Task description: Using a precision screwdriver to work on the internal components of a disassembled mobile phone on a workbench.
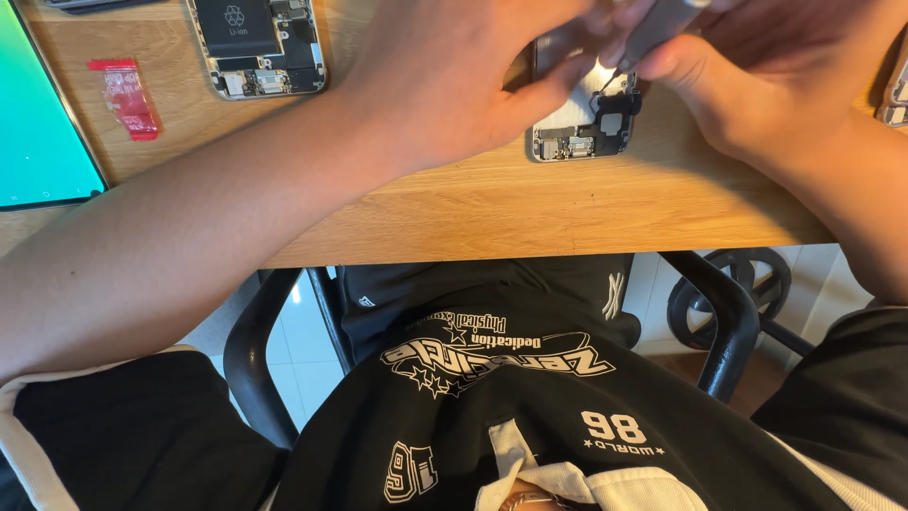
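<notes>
Head view: left hand (454,80) steadies opened phone (582,123) at twelve o'clock; right hand (757,76) fingers pinch grey tool (653,28). Phone light, fragile; hold by frame edges.

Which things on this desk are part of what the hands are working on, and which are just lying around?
In use: opened phone, steadied by left hand; grey tool in right hand.

Lying about: second opened phone, red wrapper, lit screen, all on the wooden desk.

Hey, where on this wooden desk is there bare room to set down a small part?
Bare wood runs along the desk's near edge, below the opened phone. A smaller patch lies between the red packet and the second opened phone. It is crowded under the left hand and right hand.
</notes>
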